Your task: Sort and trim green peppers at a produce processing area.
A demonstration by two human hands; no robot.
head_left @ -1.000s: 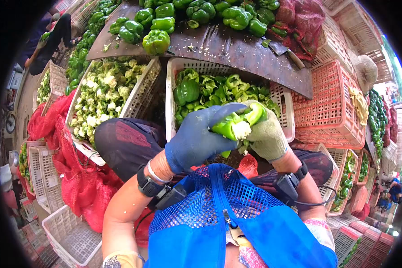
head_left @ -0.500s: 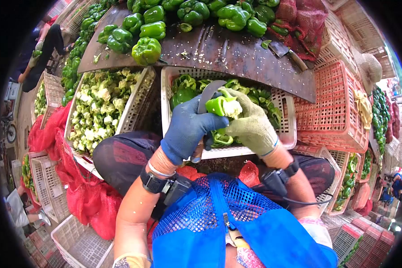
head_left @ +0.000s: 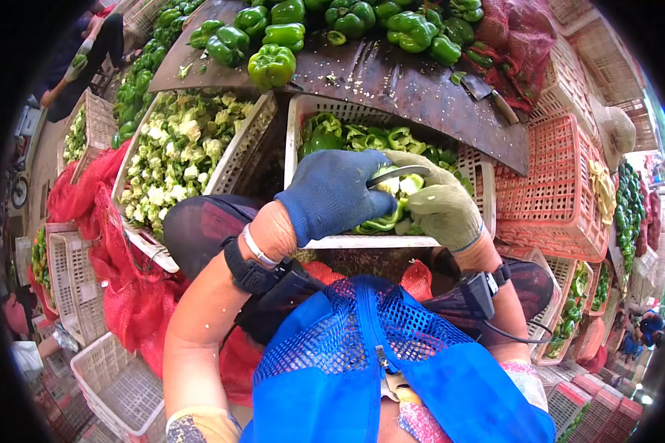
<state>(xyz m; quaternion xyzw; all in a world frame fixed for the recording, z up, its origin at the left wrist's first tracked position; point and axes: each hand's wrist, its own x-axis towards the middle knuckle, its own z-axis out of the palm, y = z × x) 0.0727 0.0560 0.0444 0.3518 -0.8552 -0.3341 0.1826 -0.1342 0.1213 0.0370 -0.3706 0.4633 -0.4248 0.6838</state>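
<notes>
My left hand (head_left: 332,193), in a blue glove, is closed around a knife; its curved blade (head_left: 397,173) points right, across a cut green bell pepper (head_left: 405,187) with pale core showing. The knife's handle is hidden in the glove. My right hand (head_left: 449,205), in a pale yellow-green glove, grips that pepper from the right side, partly covering it. Both hands are above a white crate (head_left: 391,242) in front of me, which holds cut green pepper pieces (head_left: 355,136).
A white crate (head_left: 155,255) of pepper cores stands on the left. Whole green peppers (head_left: 272,65) and a cleaver (head_left: 506,108) lie on the dark board (head_left: 362,74) ahead. Red crates (head_left: 543,184) stand at right, red netting (head_left: 137,295) at left. Another person (head_left: 96,55) sits at upper left.
My left hand has turned, and the blade has swung from pointing up to lying across the pepper towards my right hand. The view has shifted slightly.
</notes>
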